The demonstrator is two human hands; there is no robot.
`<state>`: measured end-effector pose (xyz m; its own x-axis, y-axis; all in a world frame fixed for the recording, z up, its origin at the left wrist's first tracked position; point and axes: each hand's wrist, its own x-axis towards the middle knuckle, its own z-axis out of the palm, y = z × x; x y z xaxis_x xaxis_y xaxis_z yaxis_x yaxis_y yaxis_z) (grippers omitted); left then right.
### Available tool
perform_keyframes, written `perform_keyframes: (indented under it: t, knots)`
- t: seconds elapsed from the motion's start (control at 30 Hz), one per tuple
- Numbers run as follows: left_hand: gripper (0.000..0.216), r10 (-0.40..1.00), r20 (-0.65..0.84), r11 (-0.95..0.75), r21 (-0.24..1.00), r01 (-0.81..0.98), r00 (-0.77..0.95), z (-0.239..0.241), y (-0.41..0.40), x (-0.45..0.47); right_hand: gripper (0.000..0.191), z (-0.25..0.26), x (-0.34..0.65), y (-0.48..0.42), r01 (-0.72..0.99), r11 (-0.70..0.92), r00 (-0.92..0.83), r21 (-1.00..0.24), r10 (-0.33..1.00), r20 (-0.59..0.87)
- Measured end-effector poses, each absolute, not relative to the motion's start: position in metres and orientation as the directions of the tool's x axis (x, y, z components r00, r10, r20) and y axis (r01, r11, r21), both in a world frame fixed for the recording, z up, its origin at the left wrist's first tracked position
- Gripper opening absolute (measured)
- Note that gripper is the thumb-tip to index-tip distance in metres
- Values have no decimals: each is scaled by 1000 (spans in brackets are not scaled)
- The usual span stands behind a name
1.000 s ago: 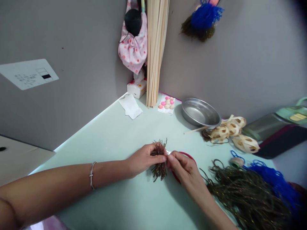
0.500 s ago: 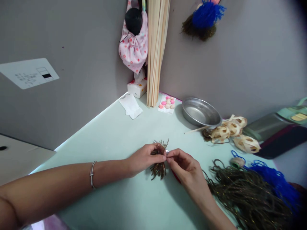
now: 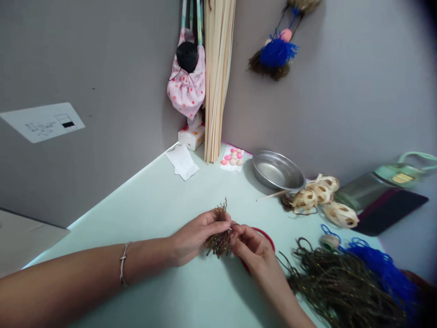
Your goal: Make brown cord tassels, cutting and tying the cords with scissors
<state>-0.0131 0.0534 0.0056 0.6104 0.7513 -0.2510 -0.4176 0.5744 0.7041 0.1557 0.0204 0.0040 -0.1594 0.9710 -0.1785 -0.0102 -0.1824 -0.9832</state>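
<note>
My left hand [image 3: 196, 237] is closed round a small bundle of brown glittery yarn [image 3: 217, 246], pinching it at the middle. Cut ends fan out above and below the fingers. Close against the left thumb, the fingers of my right hand [image 3: 256, 250] are pinched together at the bundle's side. What they grip is too small and covered to make out. A red curved object [image 3: 269, 238] lies on the table beneath the right hand, which hides most of it.
At right lie loose dark glittery yarn [image 3: 344, 282], blue yarn [image 3: 385, 269], a spool [image 3: 329, 242], woven strip balls [image 3: 340, 215] and a bottle [image 3: 362, 191]. Behind are a metal bowl [image 3: 278, 171], pink and cream pieces [image 3: 233, 158], tissues [image 3: 184, 161] and upright wooden strips [image 3: 216, 86].
The view has tilted up and shifted slightly right. My right fingers have curled closer beside the left thumb, and more of the red object shows. The left hand keeps its hold on the yarn.
</note>
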Motion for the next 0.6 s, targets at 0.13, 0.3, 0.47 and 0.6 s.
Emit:
perform_keyframes:
  t: [0.13, 0.3, 0.47, 0.6]
  knots:
    - [17, 782, -247, 539, 729, -422, 573, 7, 53, -14, 22, 7, 153, 20, -22, -195, -150, -981, 970, -190]
    - [23, 798, -309, 516, 794, -321, 518, 3, 52, -12, 19, 13, 153, 19, -327, -269, -52, -906, 962, -266]
    - [30, 805, -294, 496, 810, -313, 516, -1, 50, -10, 25, 10, 154, 21, -348, -287, -90, -892, 958, -273]
    - [35, 808, -287, 472, 839, -272, 515, -3, 49, -8, 27, 6, 155, 20, -59, -185, -117, -981, 977, -178]
